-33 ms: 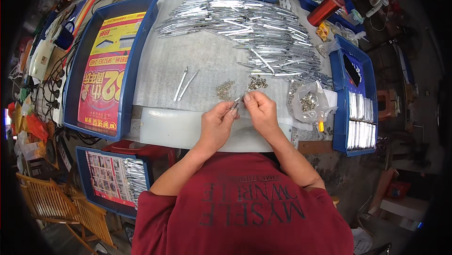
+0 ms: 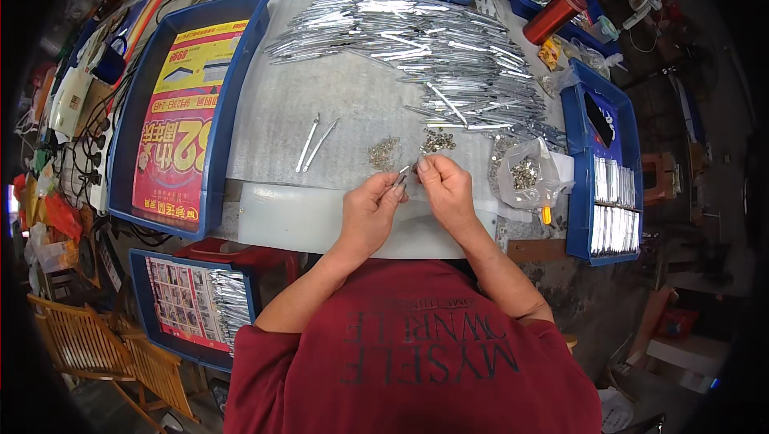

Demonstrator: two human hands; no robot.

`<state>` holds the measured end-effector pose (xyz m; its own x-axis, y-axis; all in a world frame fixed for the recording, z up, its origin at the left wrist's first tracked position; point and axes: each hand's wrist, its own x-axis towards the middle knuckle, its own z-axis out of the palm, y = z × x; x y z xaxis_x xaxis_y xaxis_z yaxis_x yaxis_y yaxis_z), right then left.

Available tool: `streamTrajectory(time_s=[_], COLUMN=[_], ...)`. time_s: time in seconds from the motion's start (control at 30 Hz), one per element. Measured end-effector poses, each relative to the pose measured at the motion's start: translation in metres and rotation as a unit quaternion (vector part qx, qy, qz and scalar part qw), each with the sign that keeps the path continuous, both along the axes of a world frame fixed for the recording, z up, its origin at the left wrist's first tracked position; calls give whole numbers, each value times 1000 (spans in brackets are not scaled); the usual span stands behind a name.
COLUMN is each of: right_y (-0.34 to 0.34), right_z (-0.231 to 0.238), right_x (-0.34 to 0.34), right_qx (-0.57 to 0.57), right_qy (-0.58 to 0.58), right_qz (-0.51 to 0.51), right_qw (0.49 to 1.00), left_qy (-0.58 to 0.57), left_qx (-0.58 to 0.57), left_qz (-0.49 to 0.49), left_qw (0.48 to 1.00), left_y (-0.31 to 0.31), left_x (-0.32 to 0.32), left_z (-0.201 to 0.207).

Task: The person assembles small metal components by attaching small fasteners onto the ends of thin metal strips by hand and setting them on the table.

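Pinching a metal piece (image 2: 403, 170) mid-frame, my left hand (image 2: 371, 208) needs steadiness; whether my right hand (image 2: 448, 196) grips anything, I cannot tell.

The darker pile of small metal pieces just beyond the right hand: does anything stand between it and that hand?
Nothing visible does: the pile lies just past the right hand. The left hand, pinching a slim metal part, is to the left; the clear plastic bag sits off to the right.

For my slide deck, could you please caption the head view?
Left hand pinches a metal piece close to the right hand, before heaped silvery strips.
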<state>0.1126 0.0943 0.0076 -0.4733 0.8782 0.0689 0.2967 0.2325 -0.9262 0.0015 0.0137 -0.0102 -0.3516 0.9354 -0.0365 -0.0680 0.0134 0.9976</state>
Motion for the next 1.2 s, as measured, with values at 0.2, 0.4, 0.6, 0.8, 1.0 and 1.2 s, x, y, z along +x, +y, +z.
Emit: streamTrajectory(time_s=[0.2, 0.4, 0.6, 0.8, 1.0, 1.2], right_y=[-3, 18, 40, 44, 49, 49], right_z=[6, -3, -13, -17, -26, -31], right_x=[-2, 13, 31, 32, 23, 14], right_qx=[48, 6, 38, 167, 286, 366], right_qy=[-13, -4, -54, -139, -197, -252], right_qz=[13, -43, -111, -59, -7, -3], right_qw=[999, 999, 992, 974, 938, 896], left_qy=[13, 7, -16, -26, -30, -27], left_qx=[7, -9, 6, -14, -12, -18], left_qz=[-1, -11, 16, 17, 13, 19], left_qw=[1000, 1000, 1000, 999, 999, 999], left_y=[2, 6, -1, -5, -7, -7], left_x=[0, -3, -9, -17, -22, -20], left_z=[-2, 2, -3, -1, -2, -1])
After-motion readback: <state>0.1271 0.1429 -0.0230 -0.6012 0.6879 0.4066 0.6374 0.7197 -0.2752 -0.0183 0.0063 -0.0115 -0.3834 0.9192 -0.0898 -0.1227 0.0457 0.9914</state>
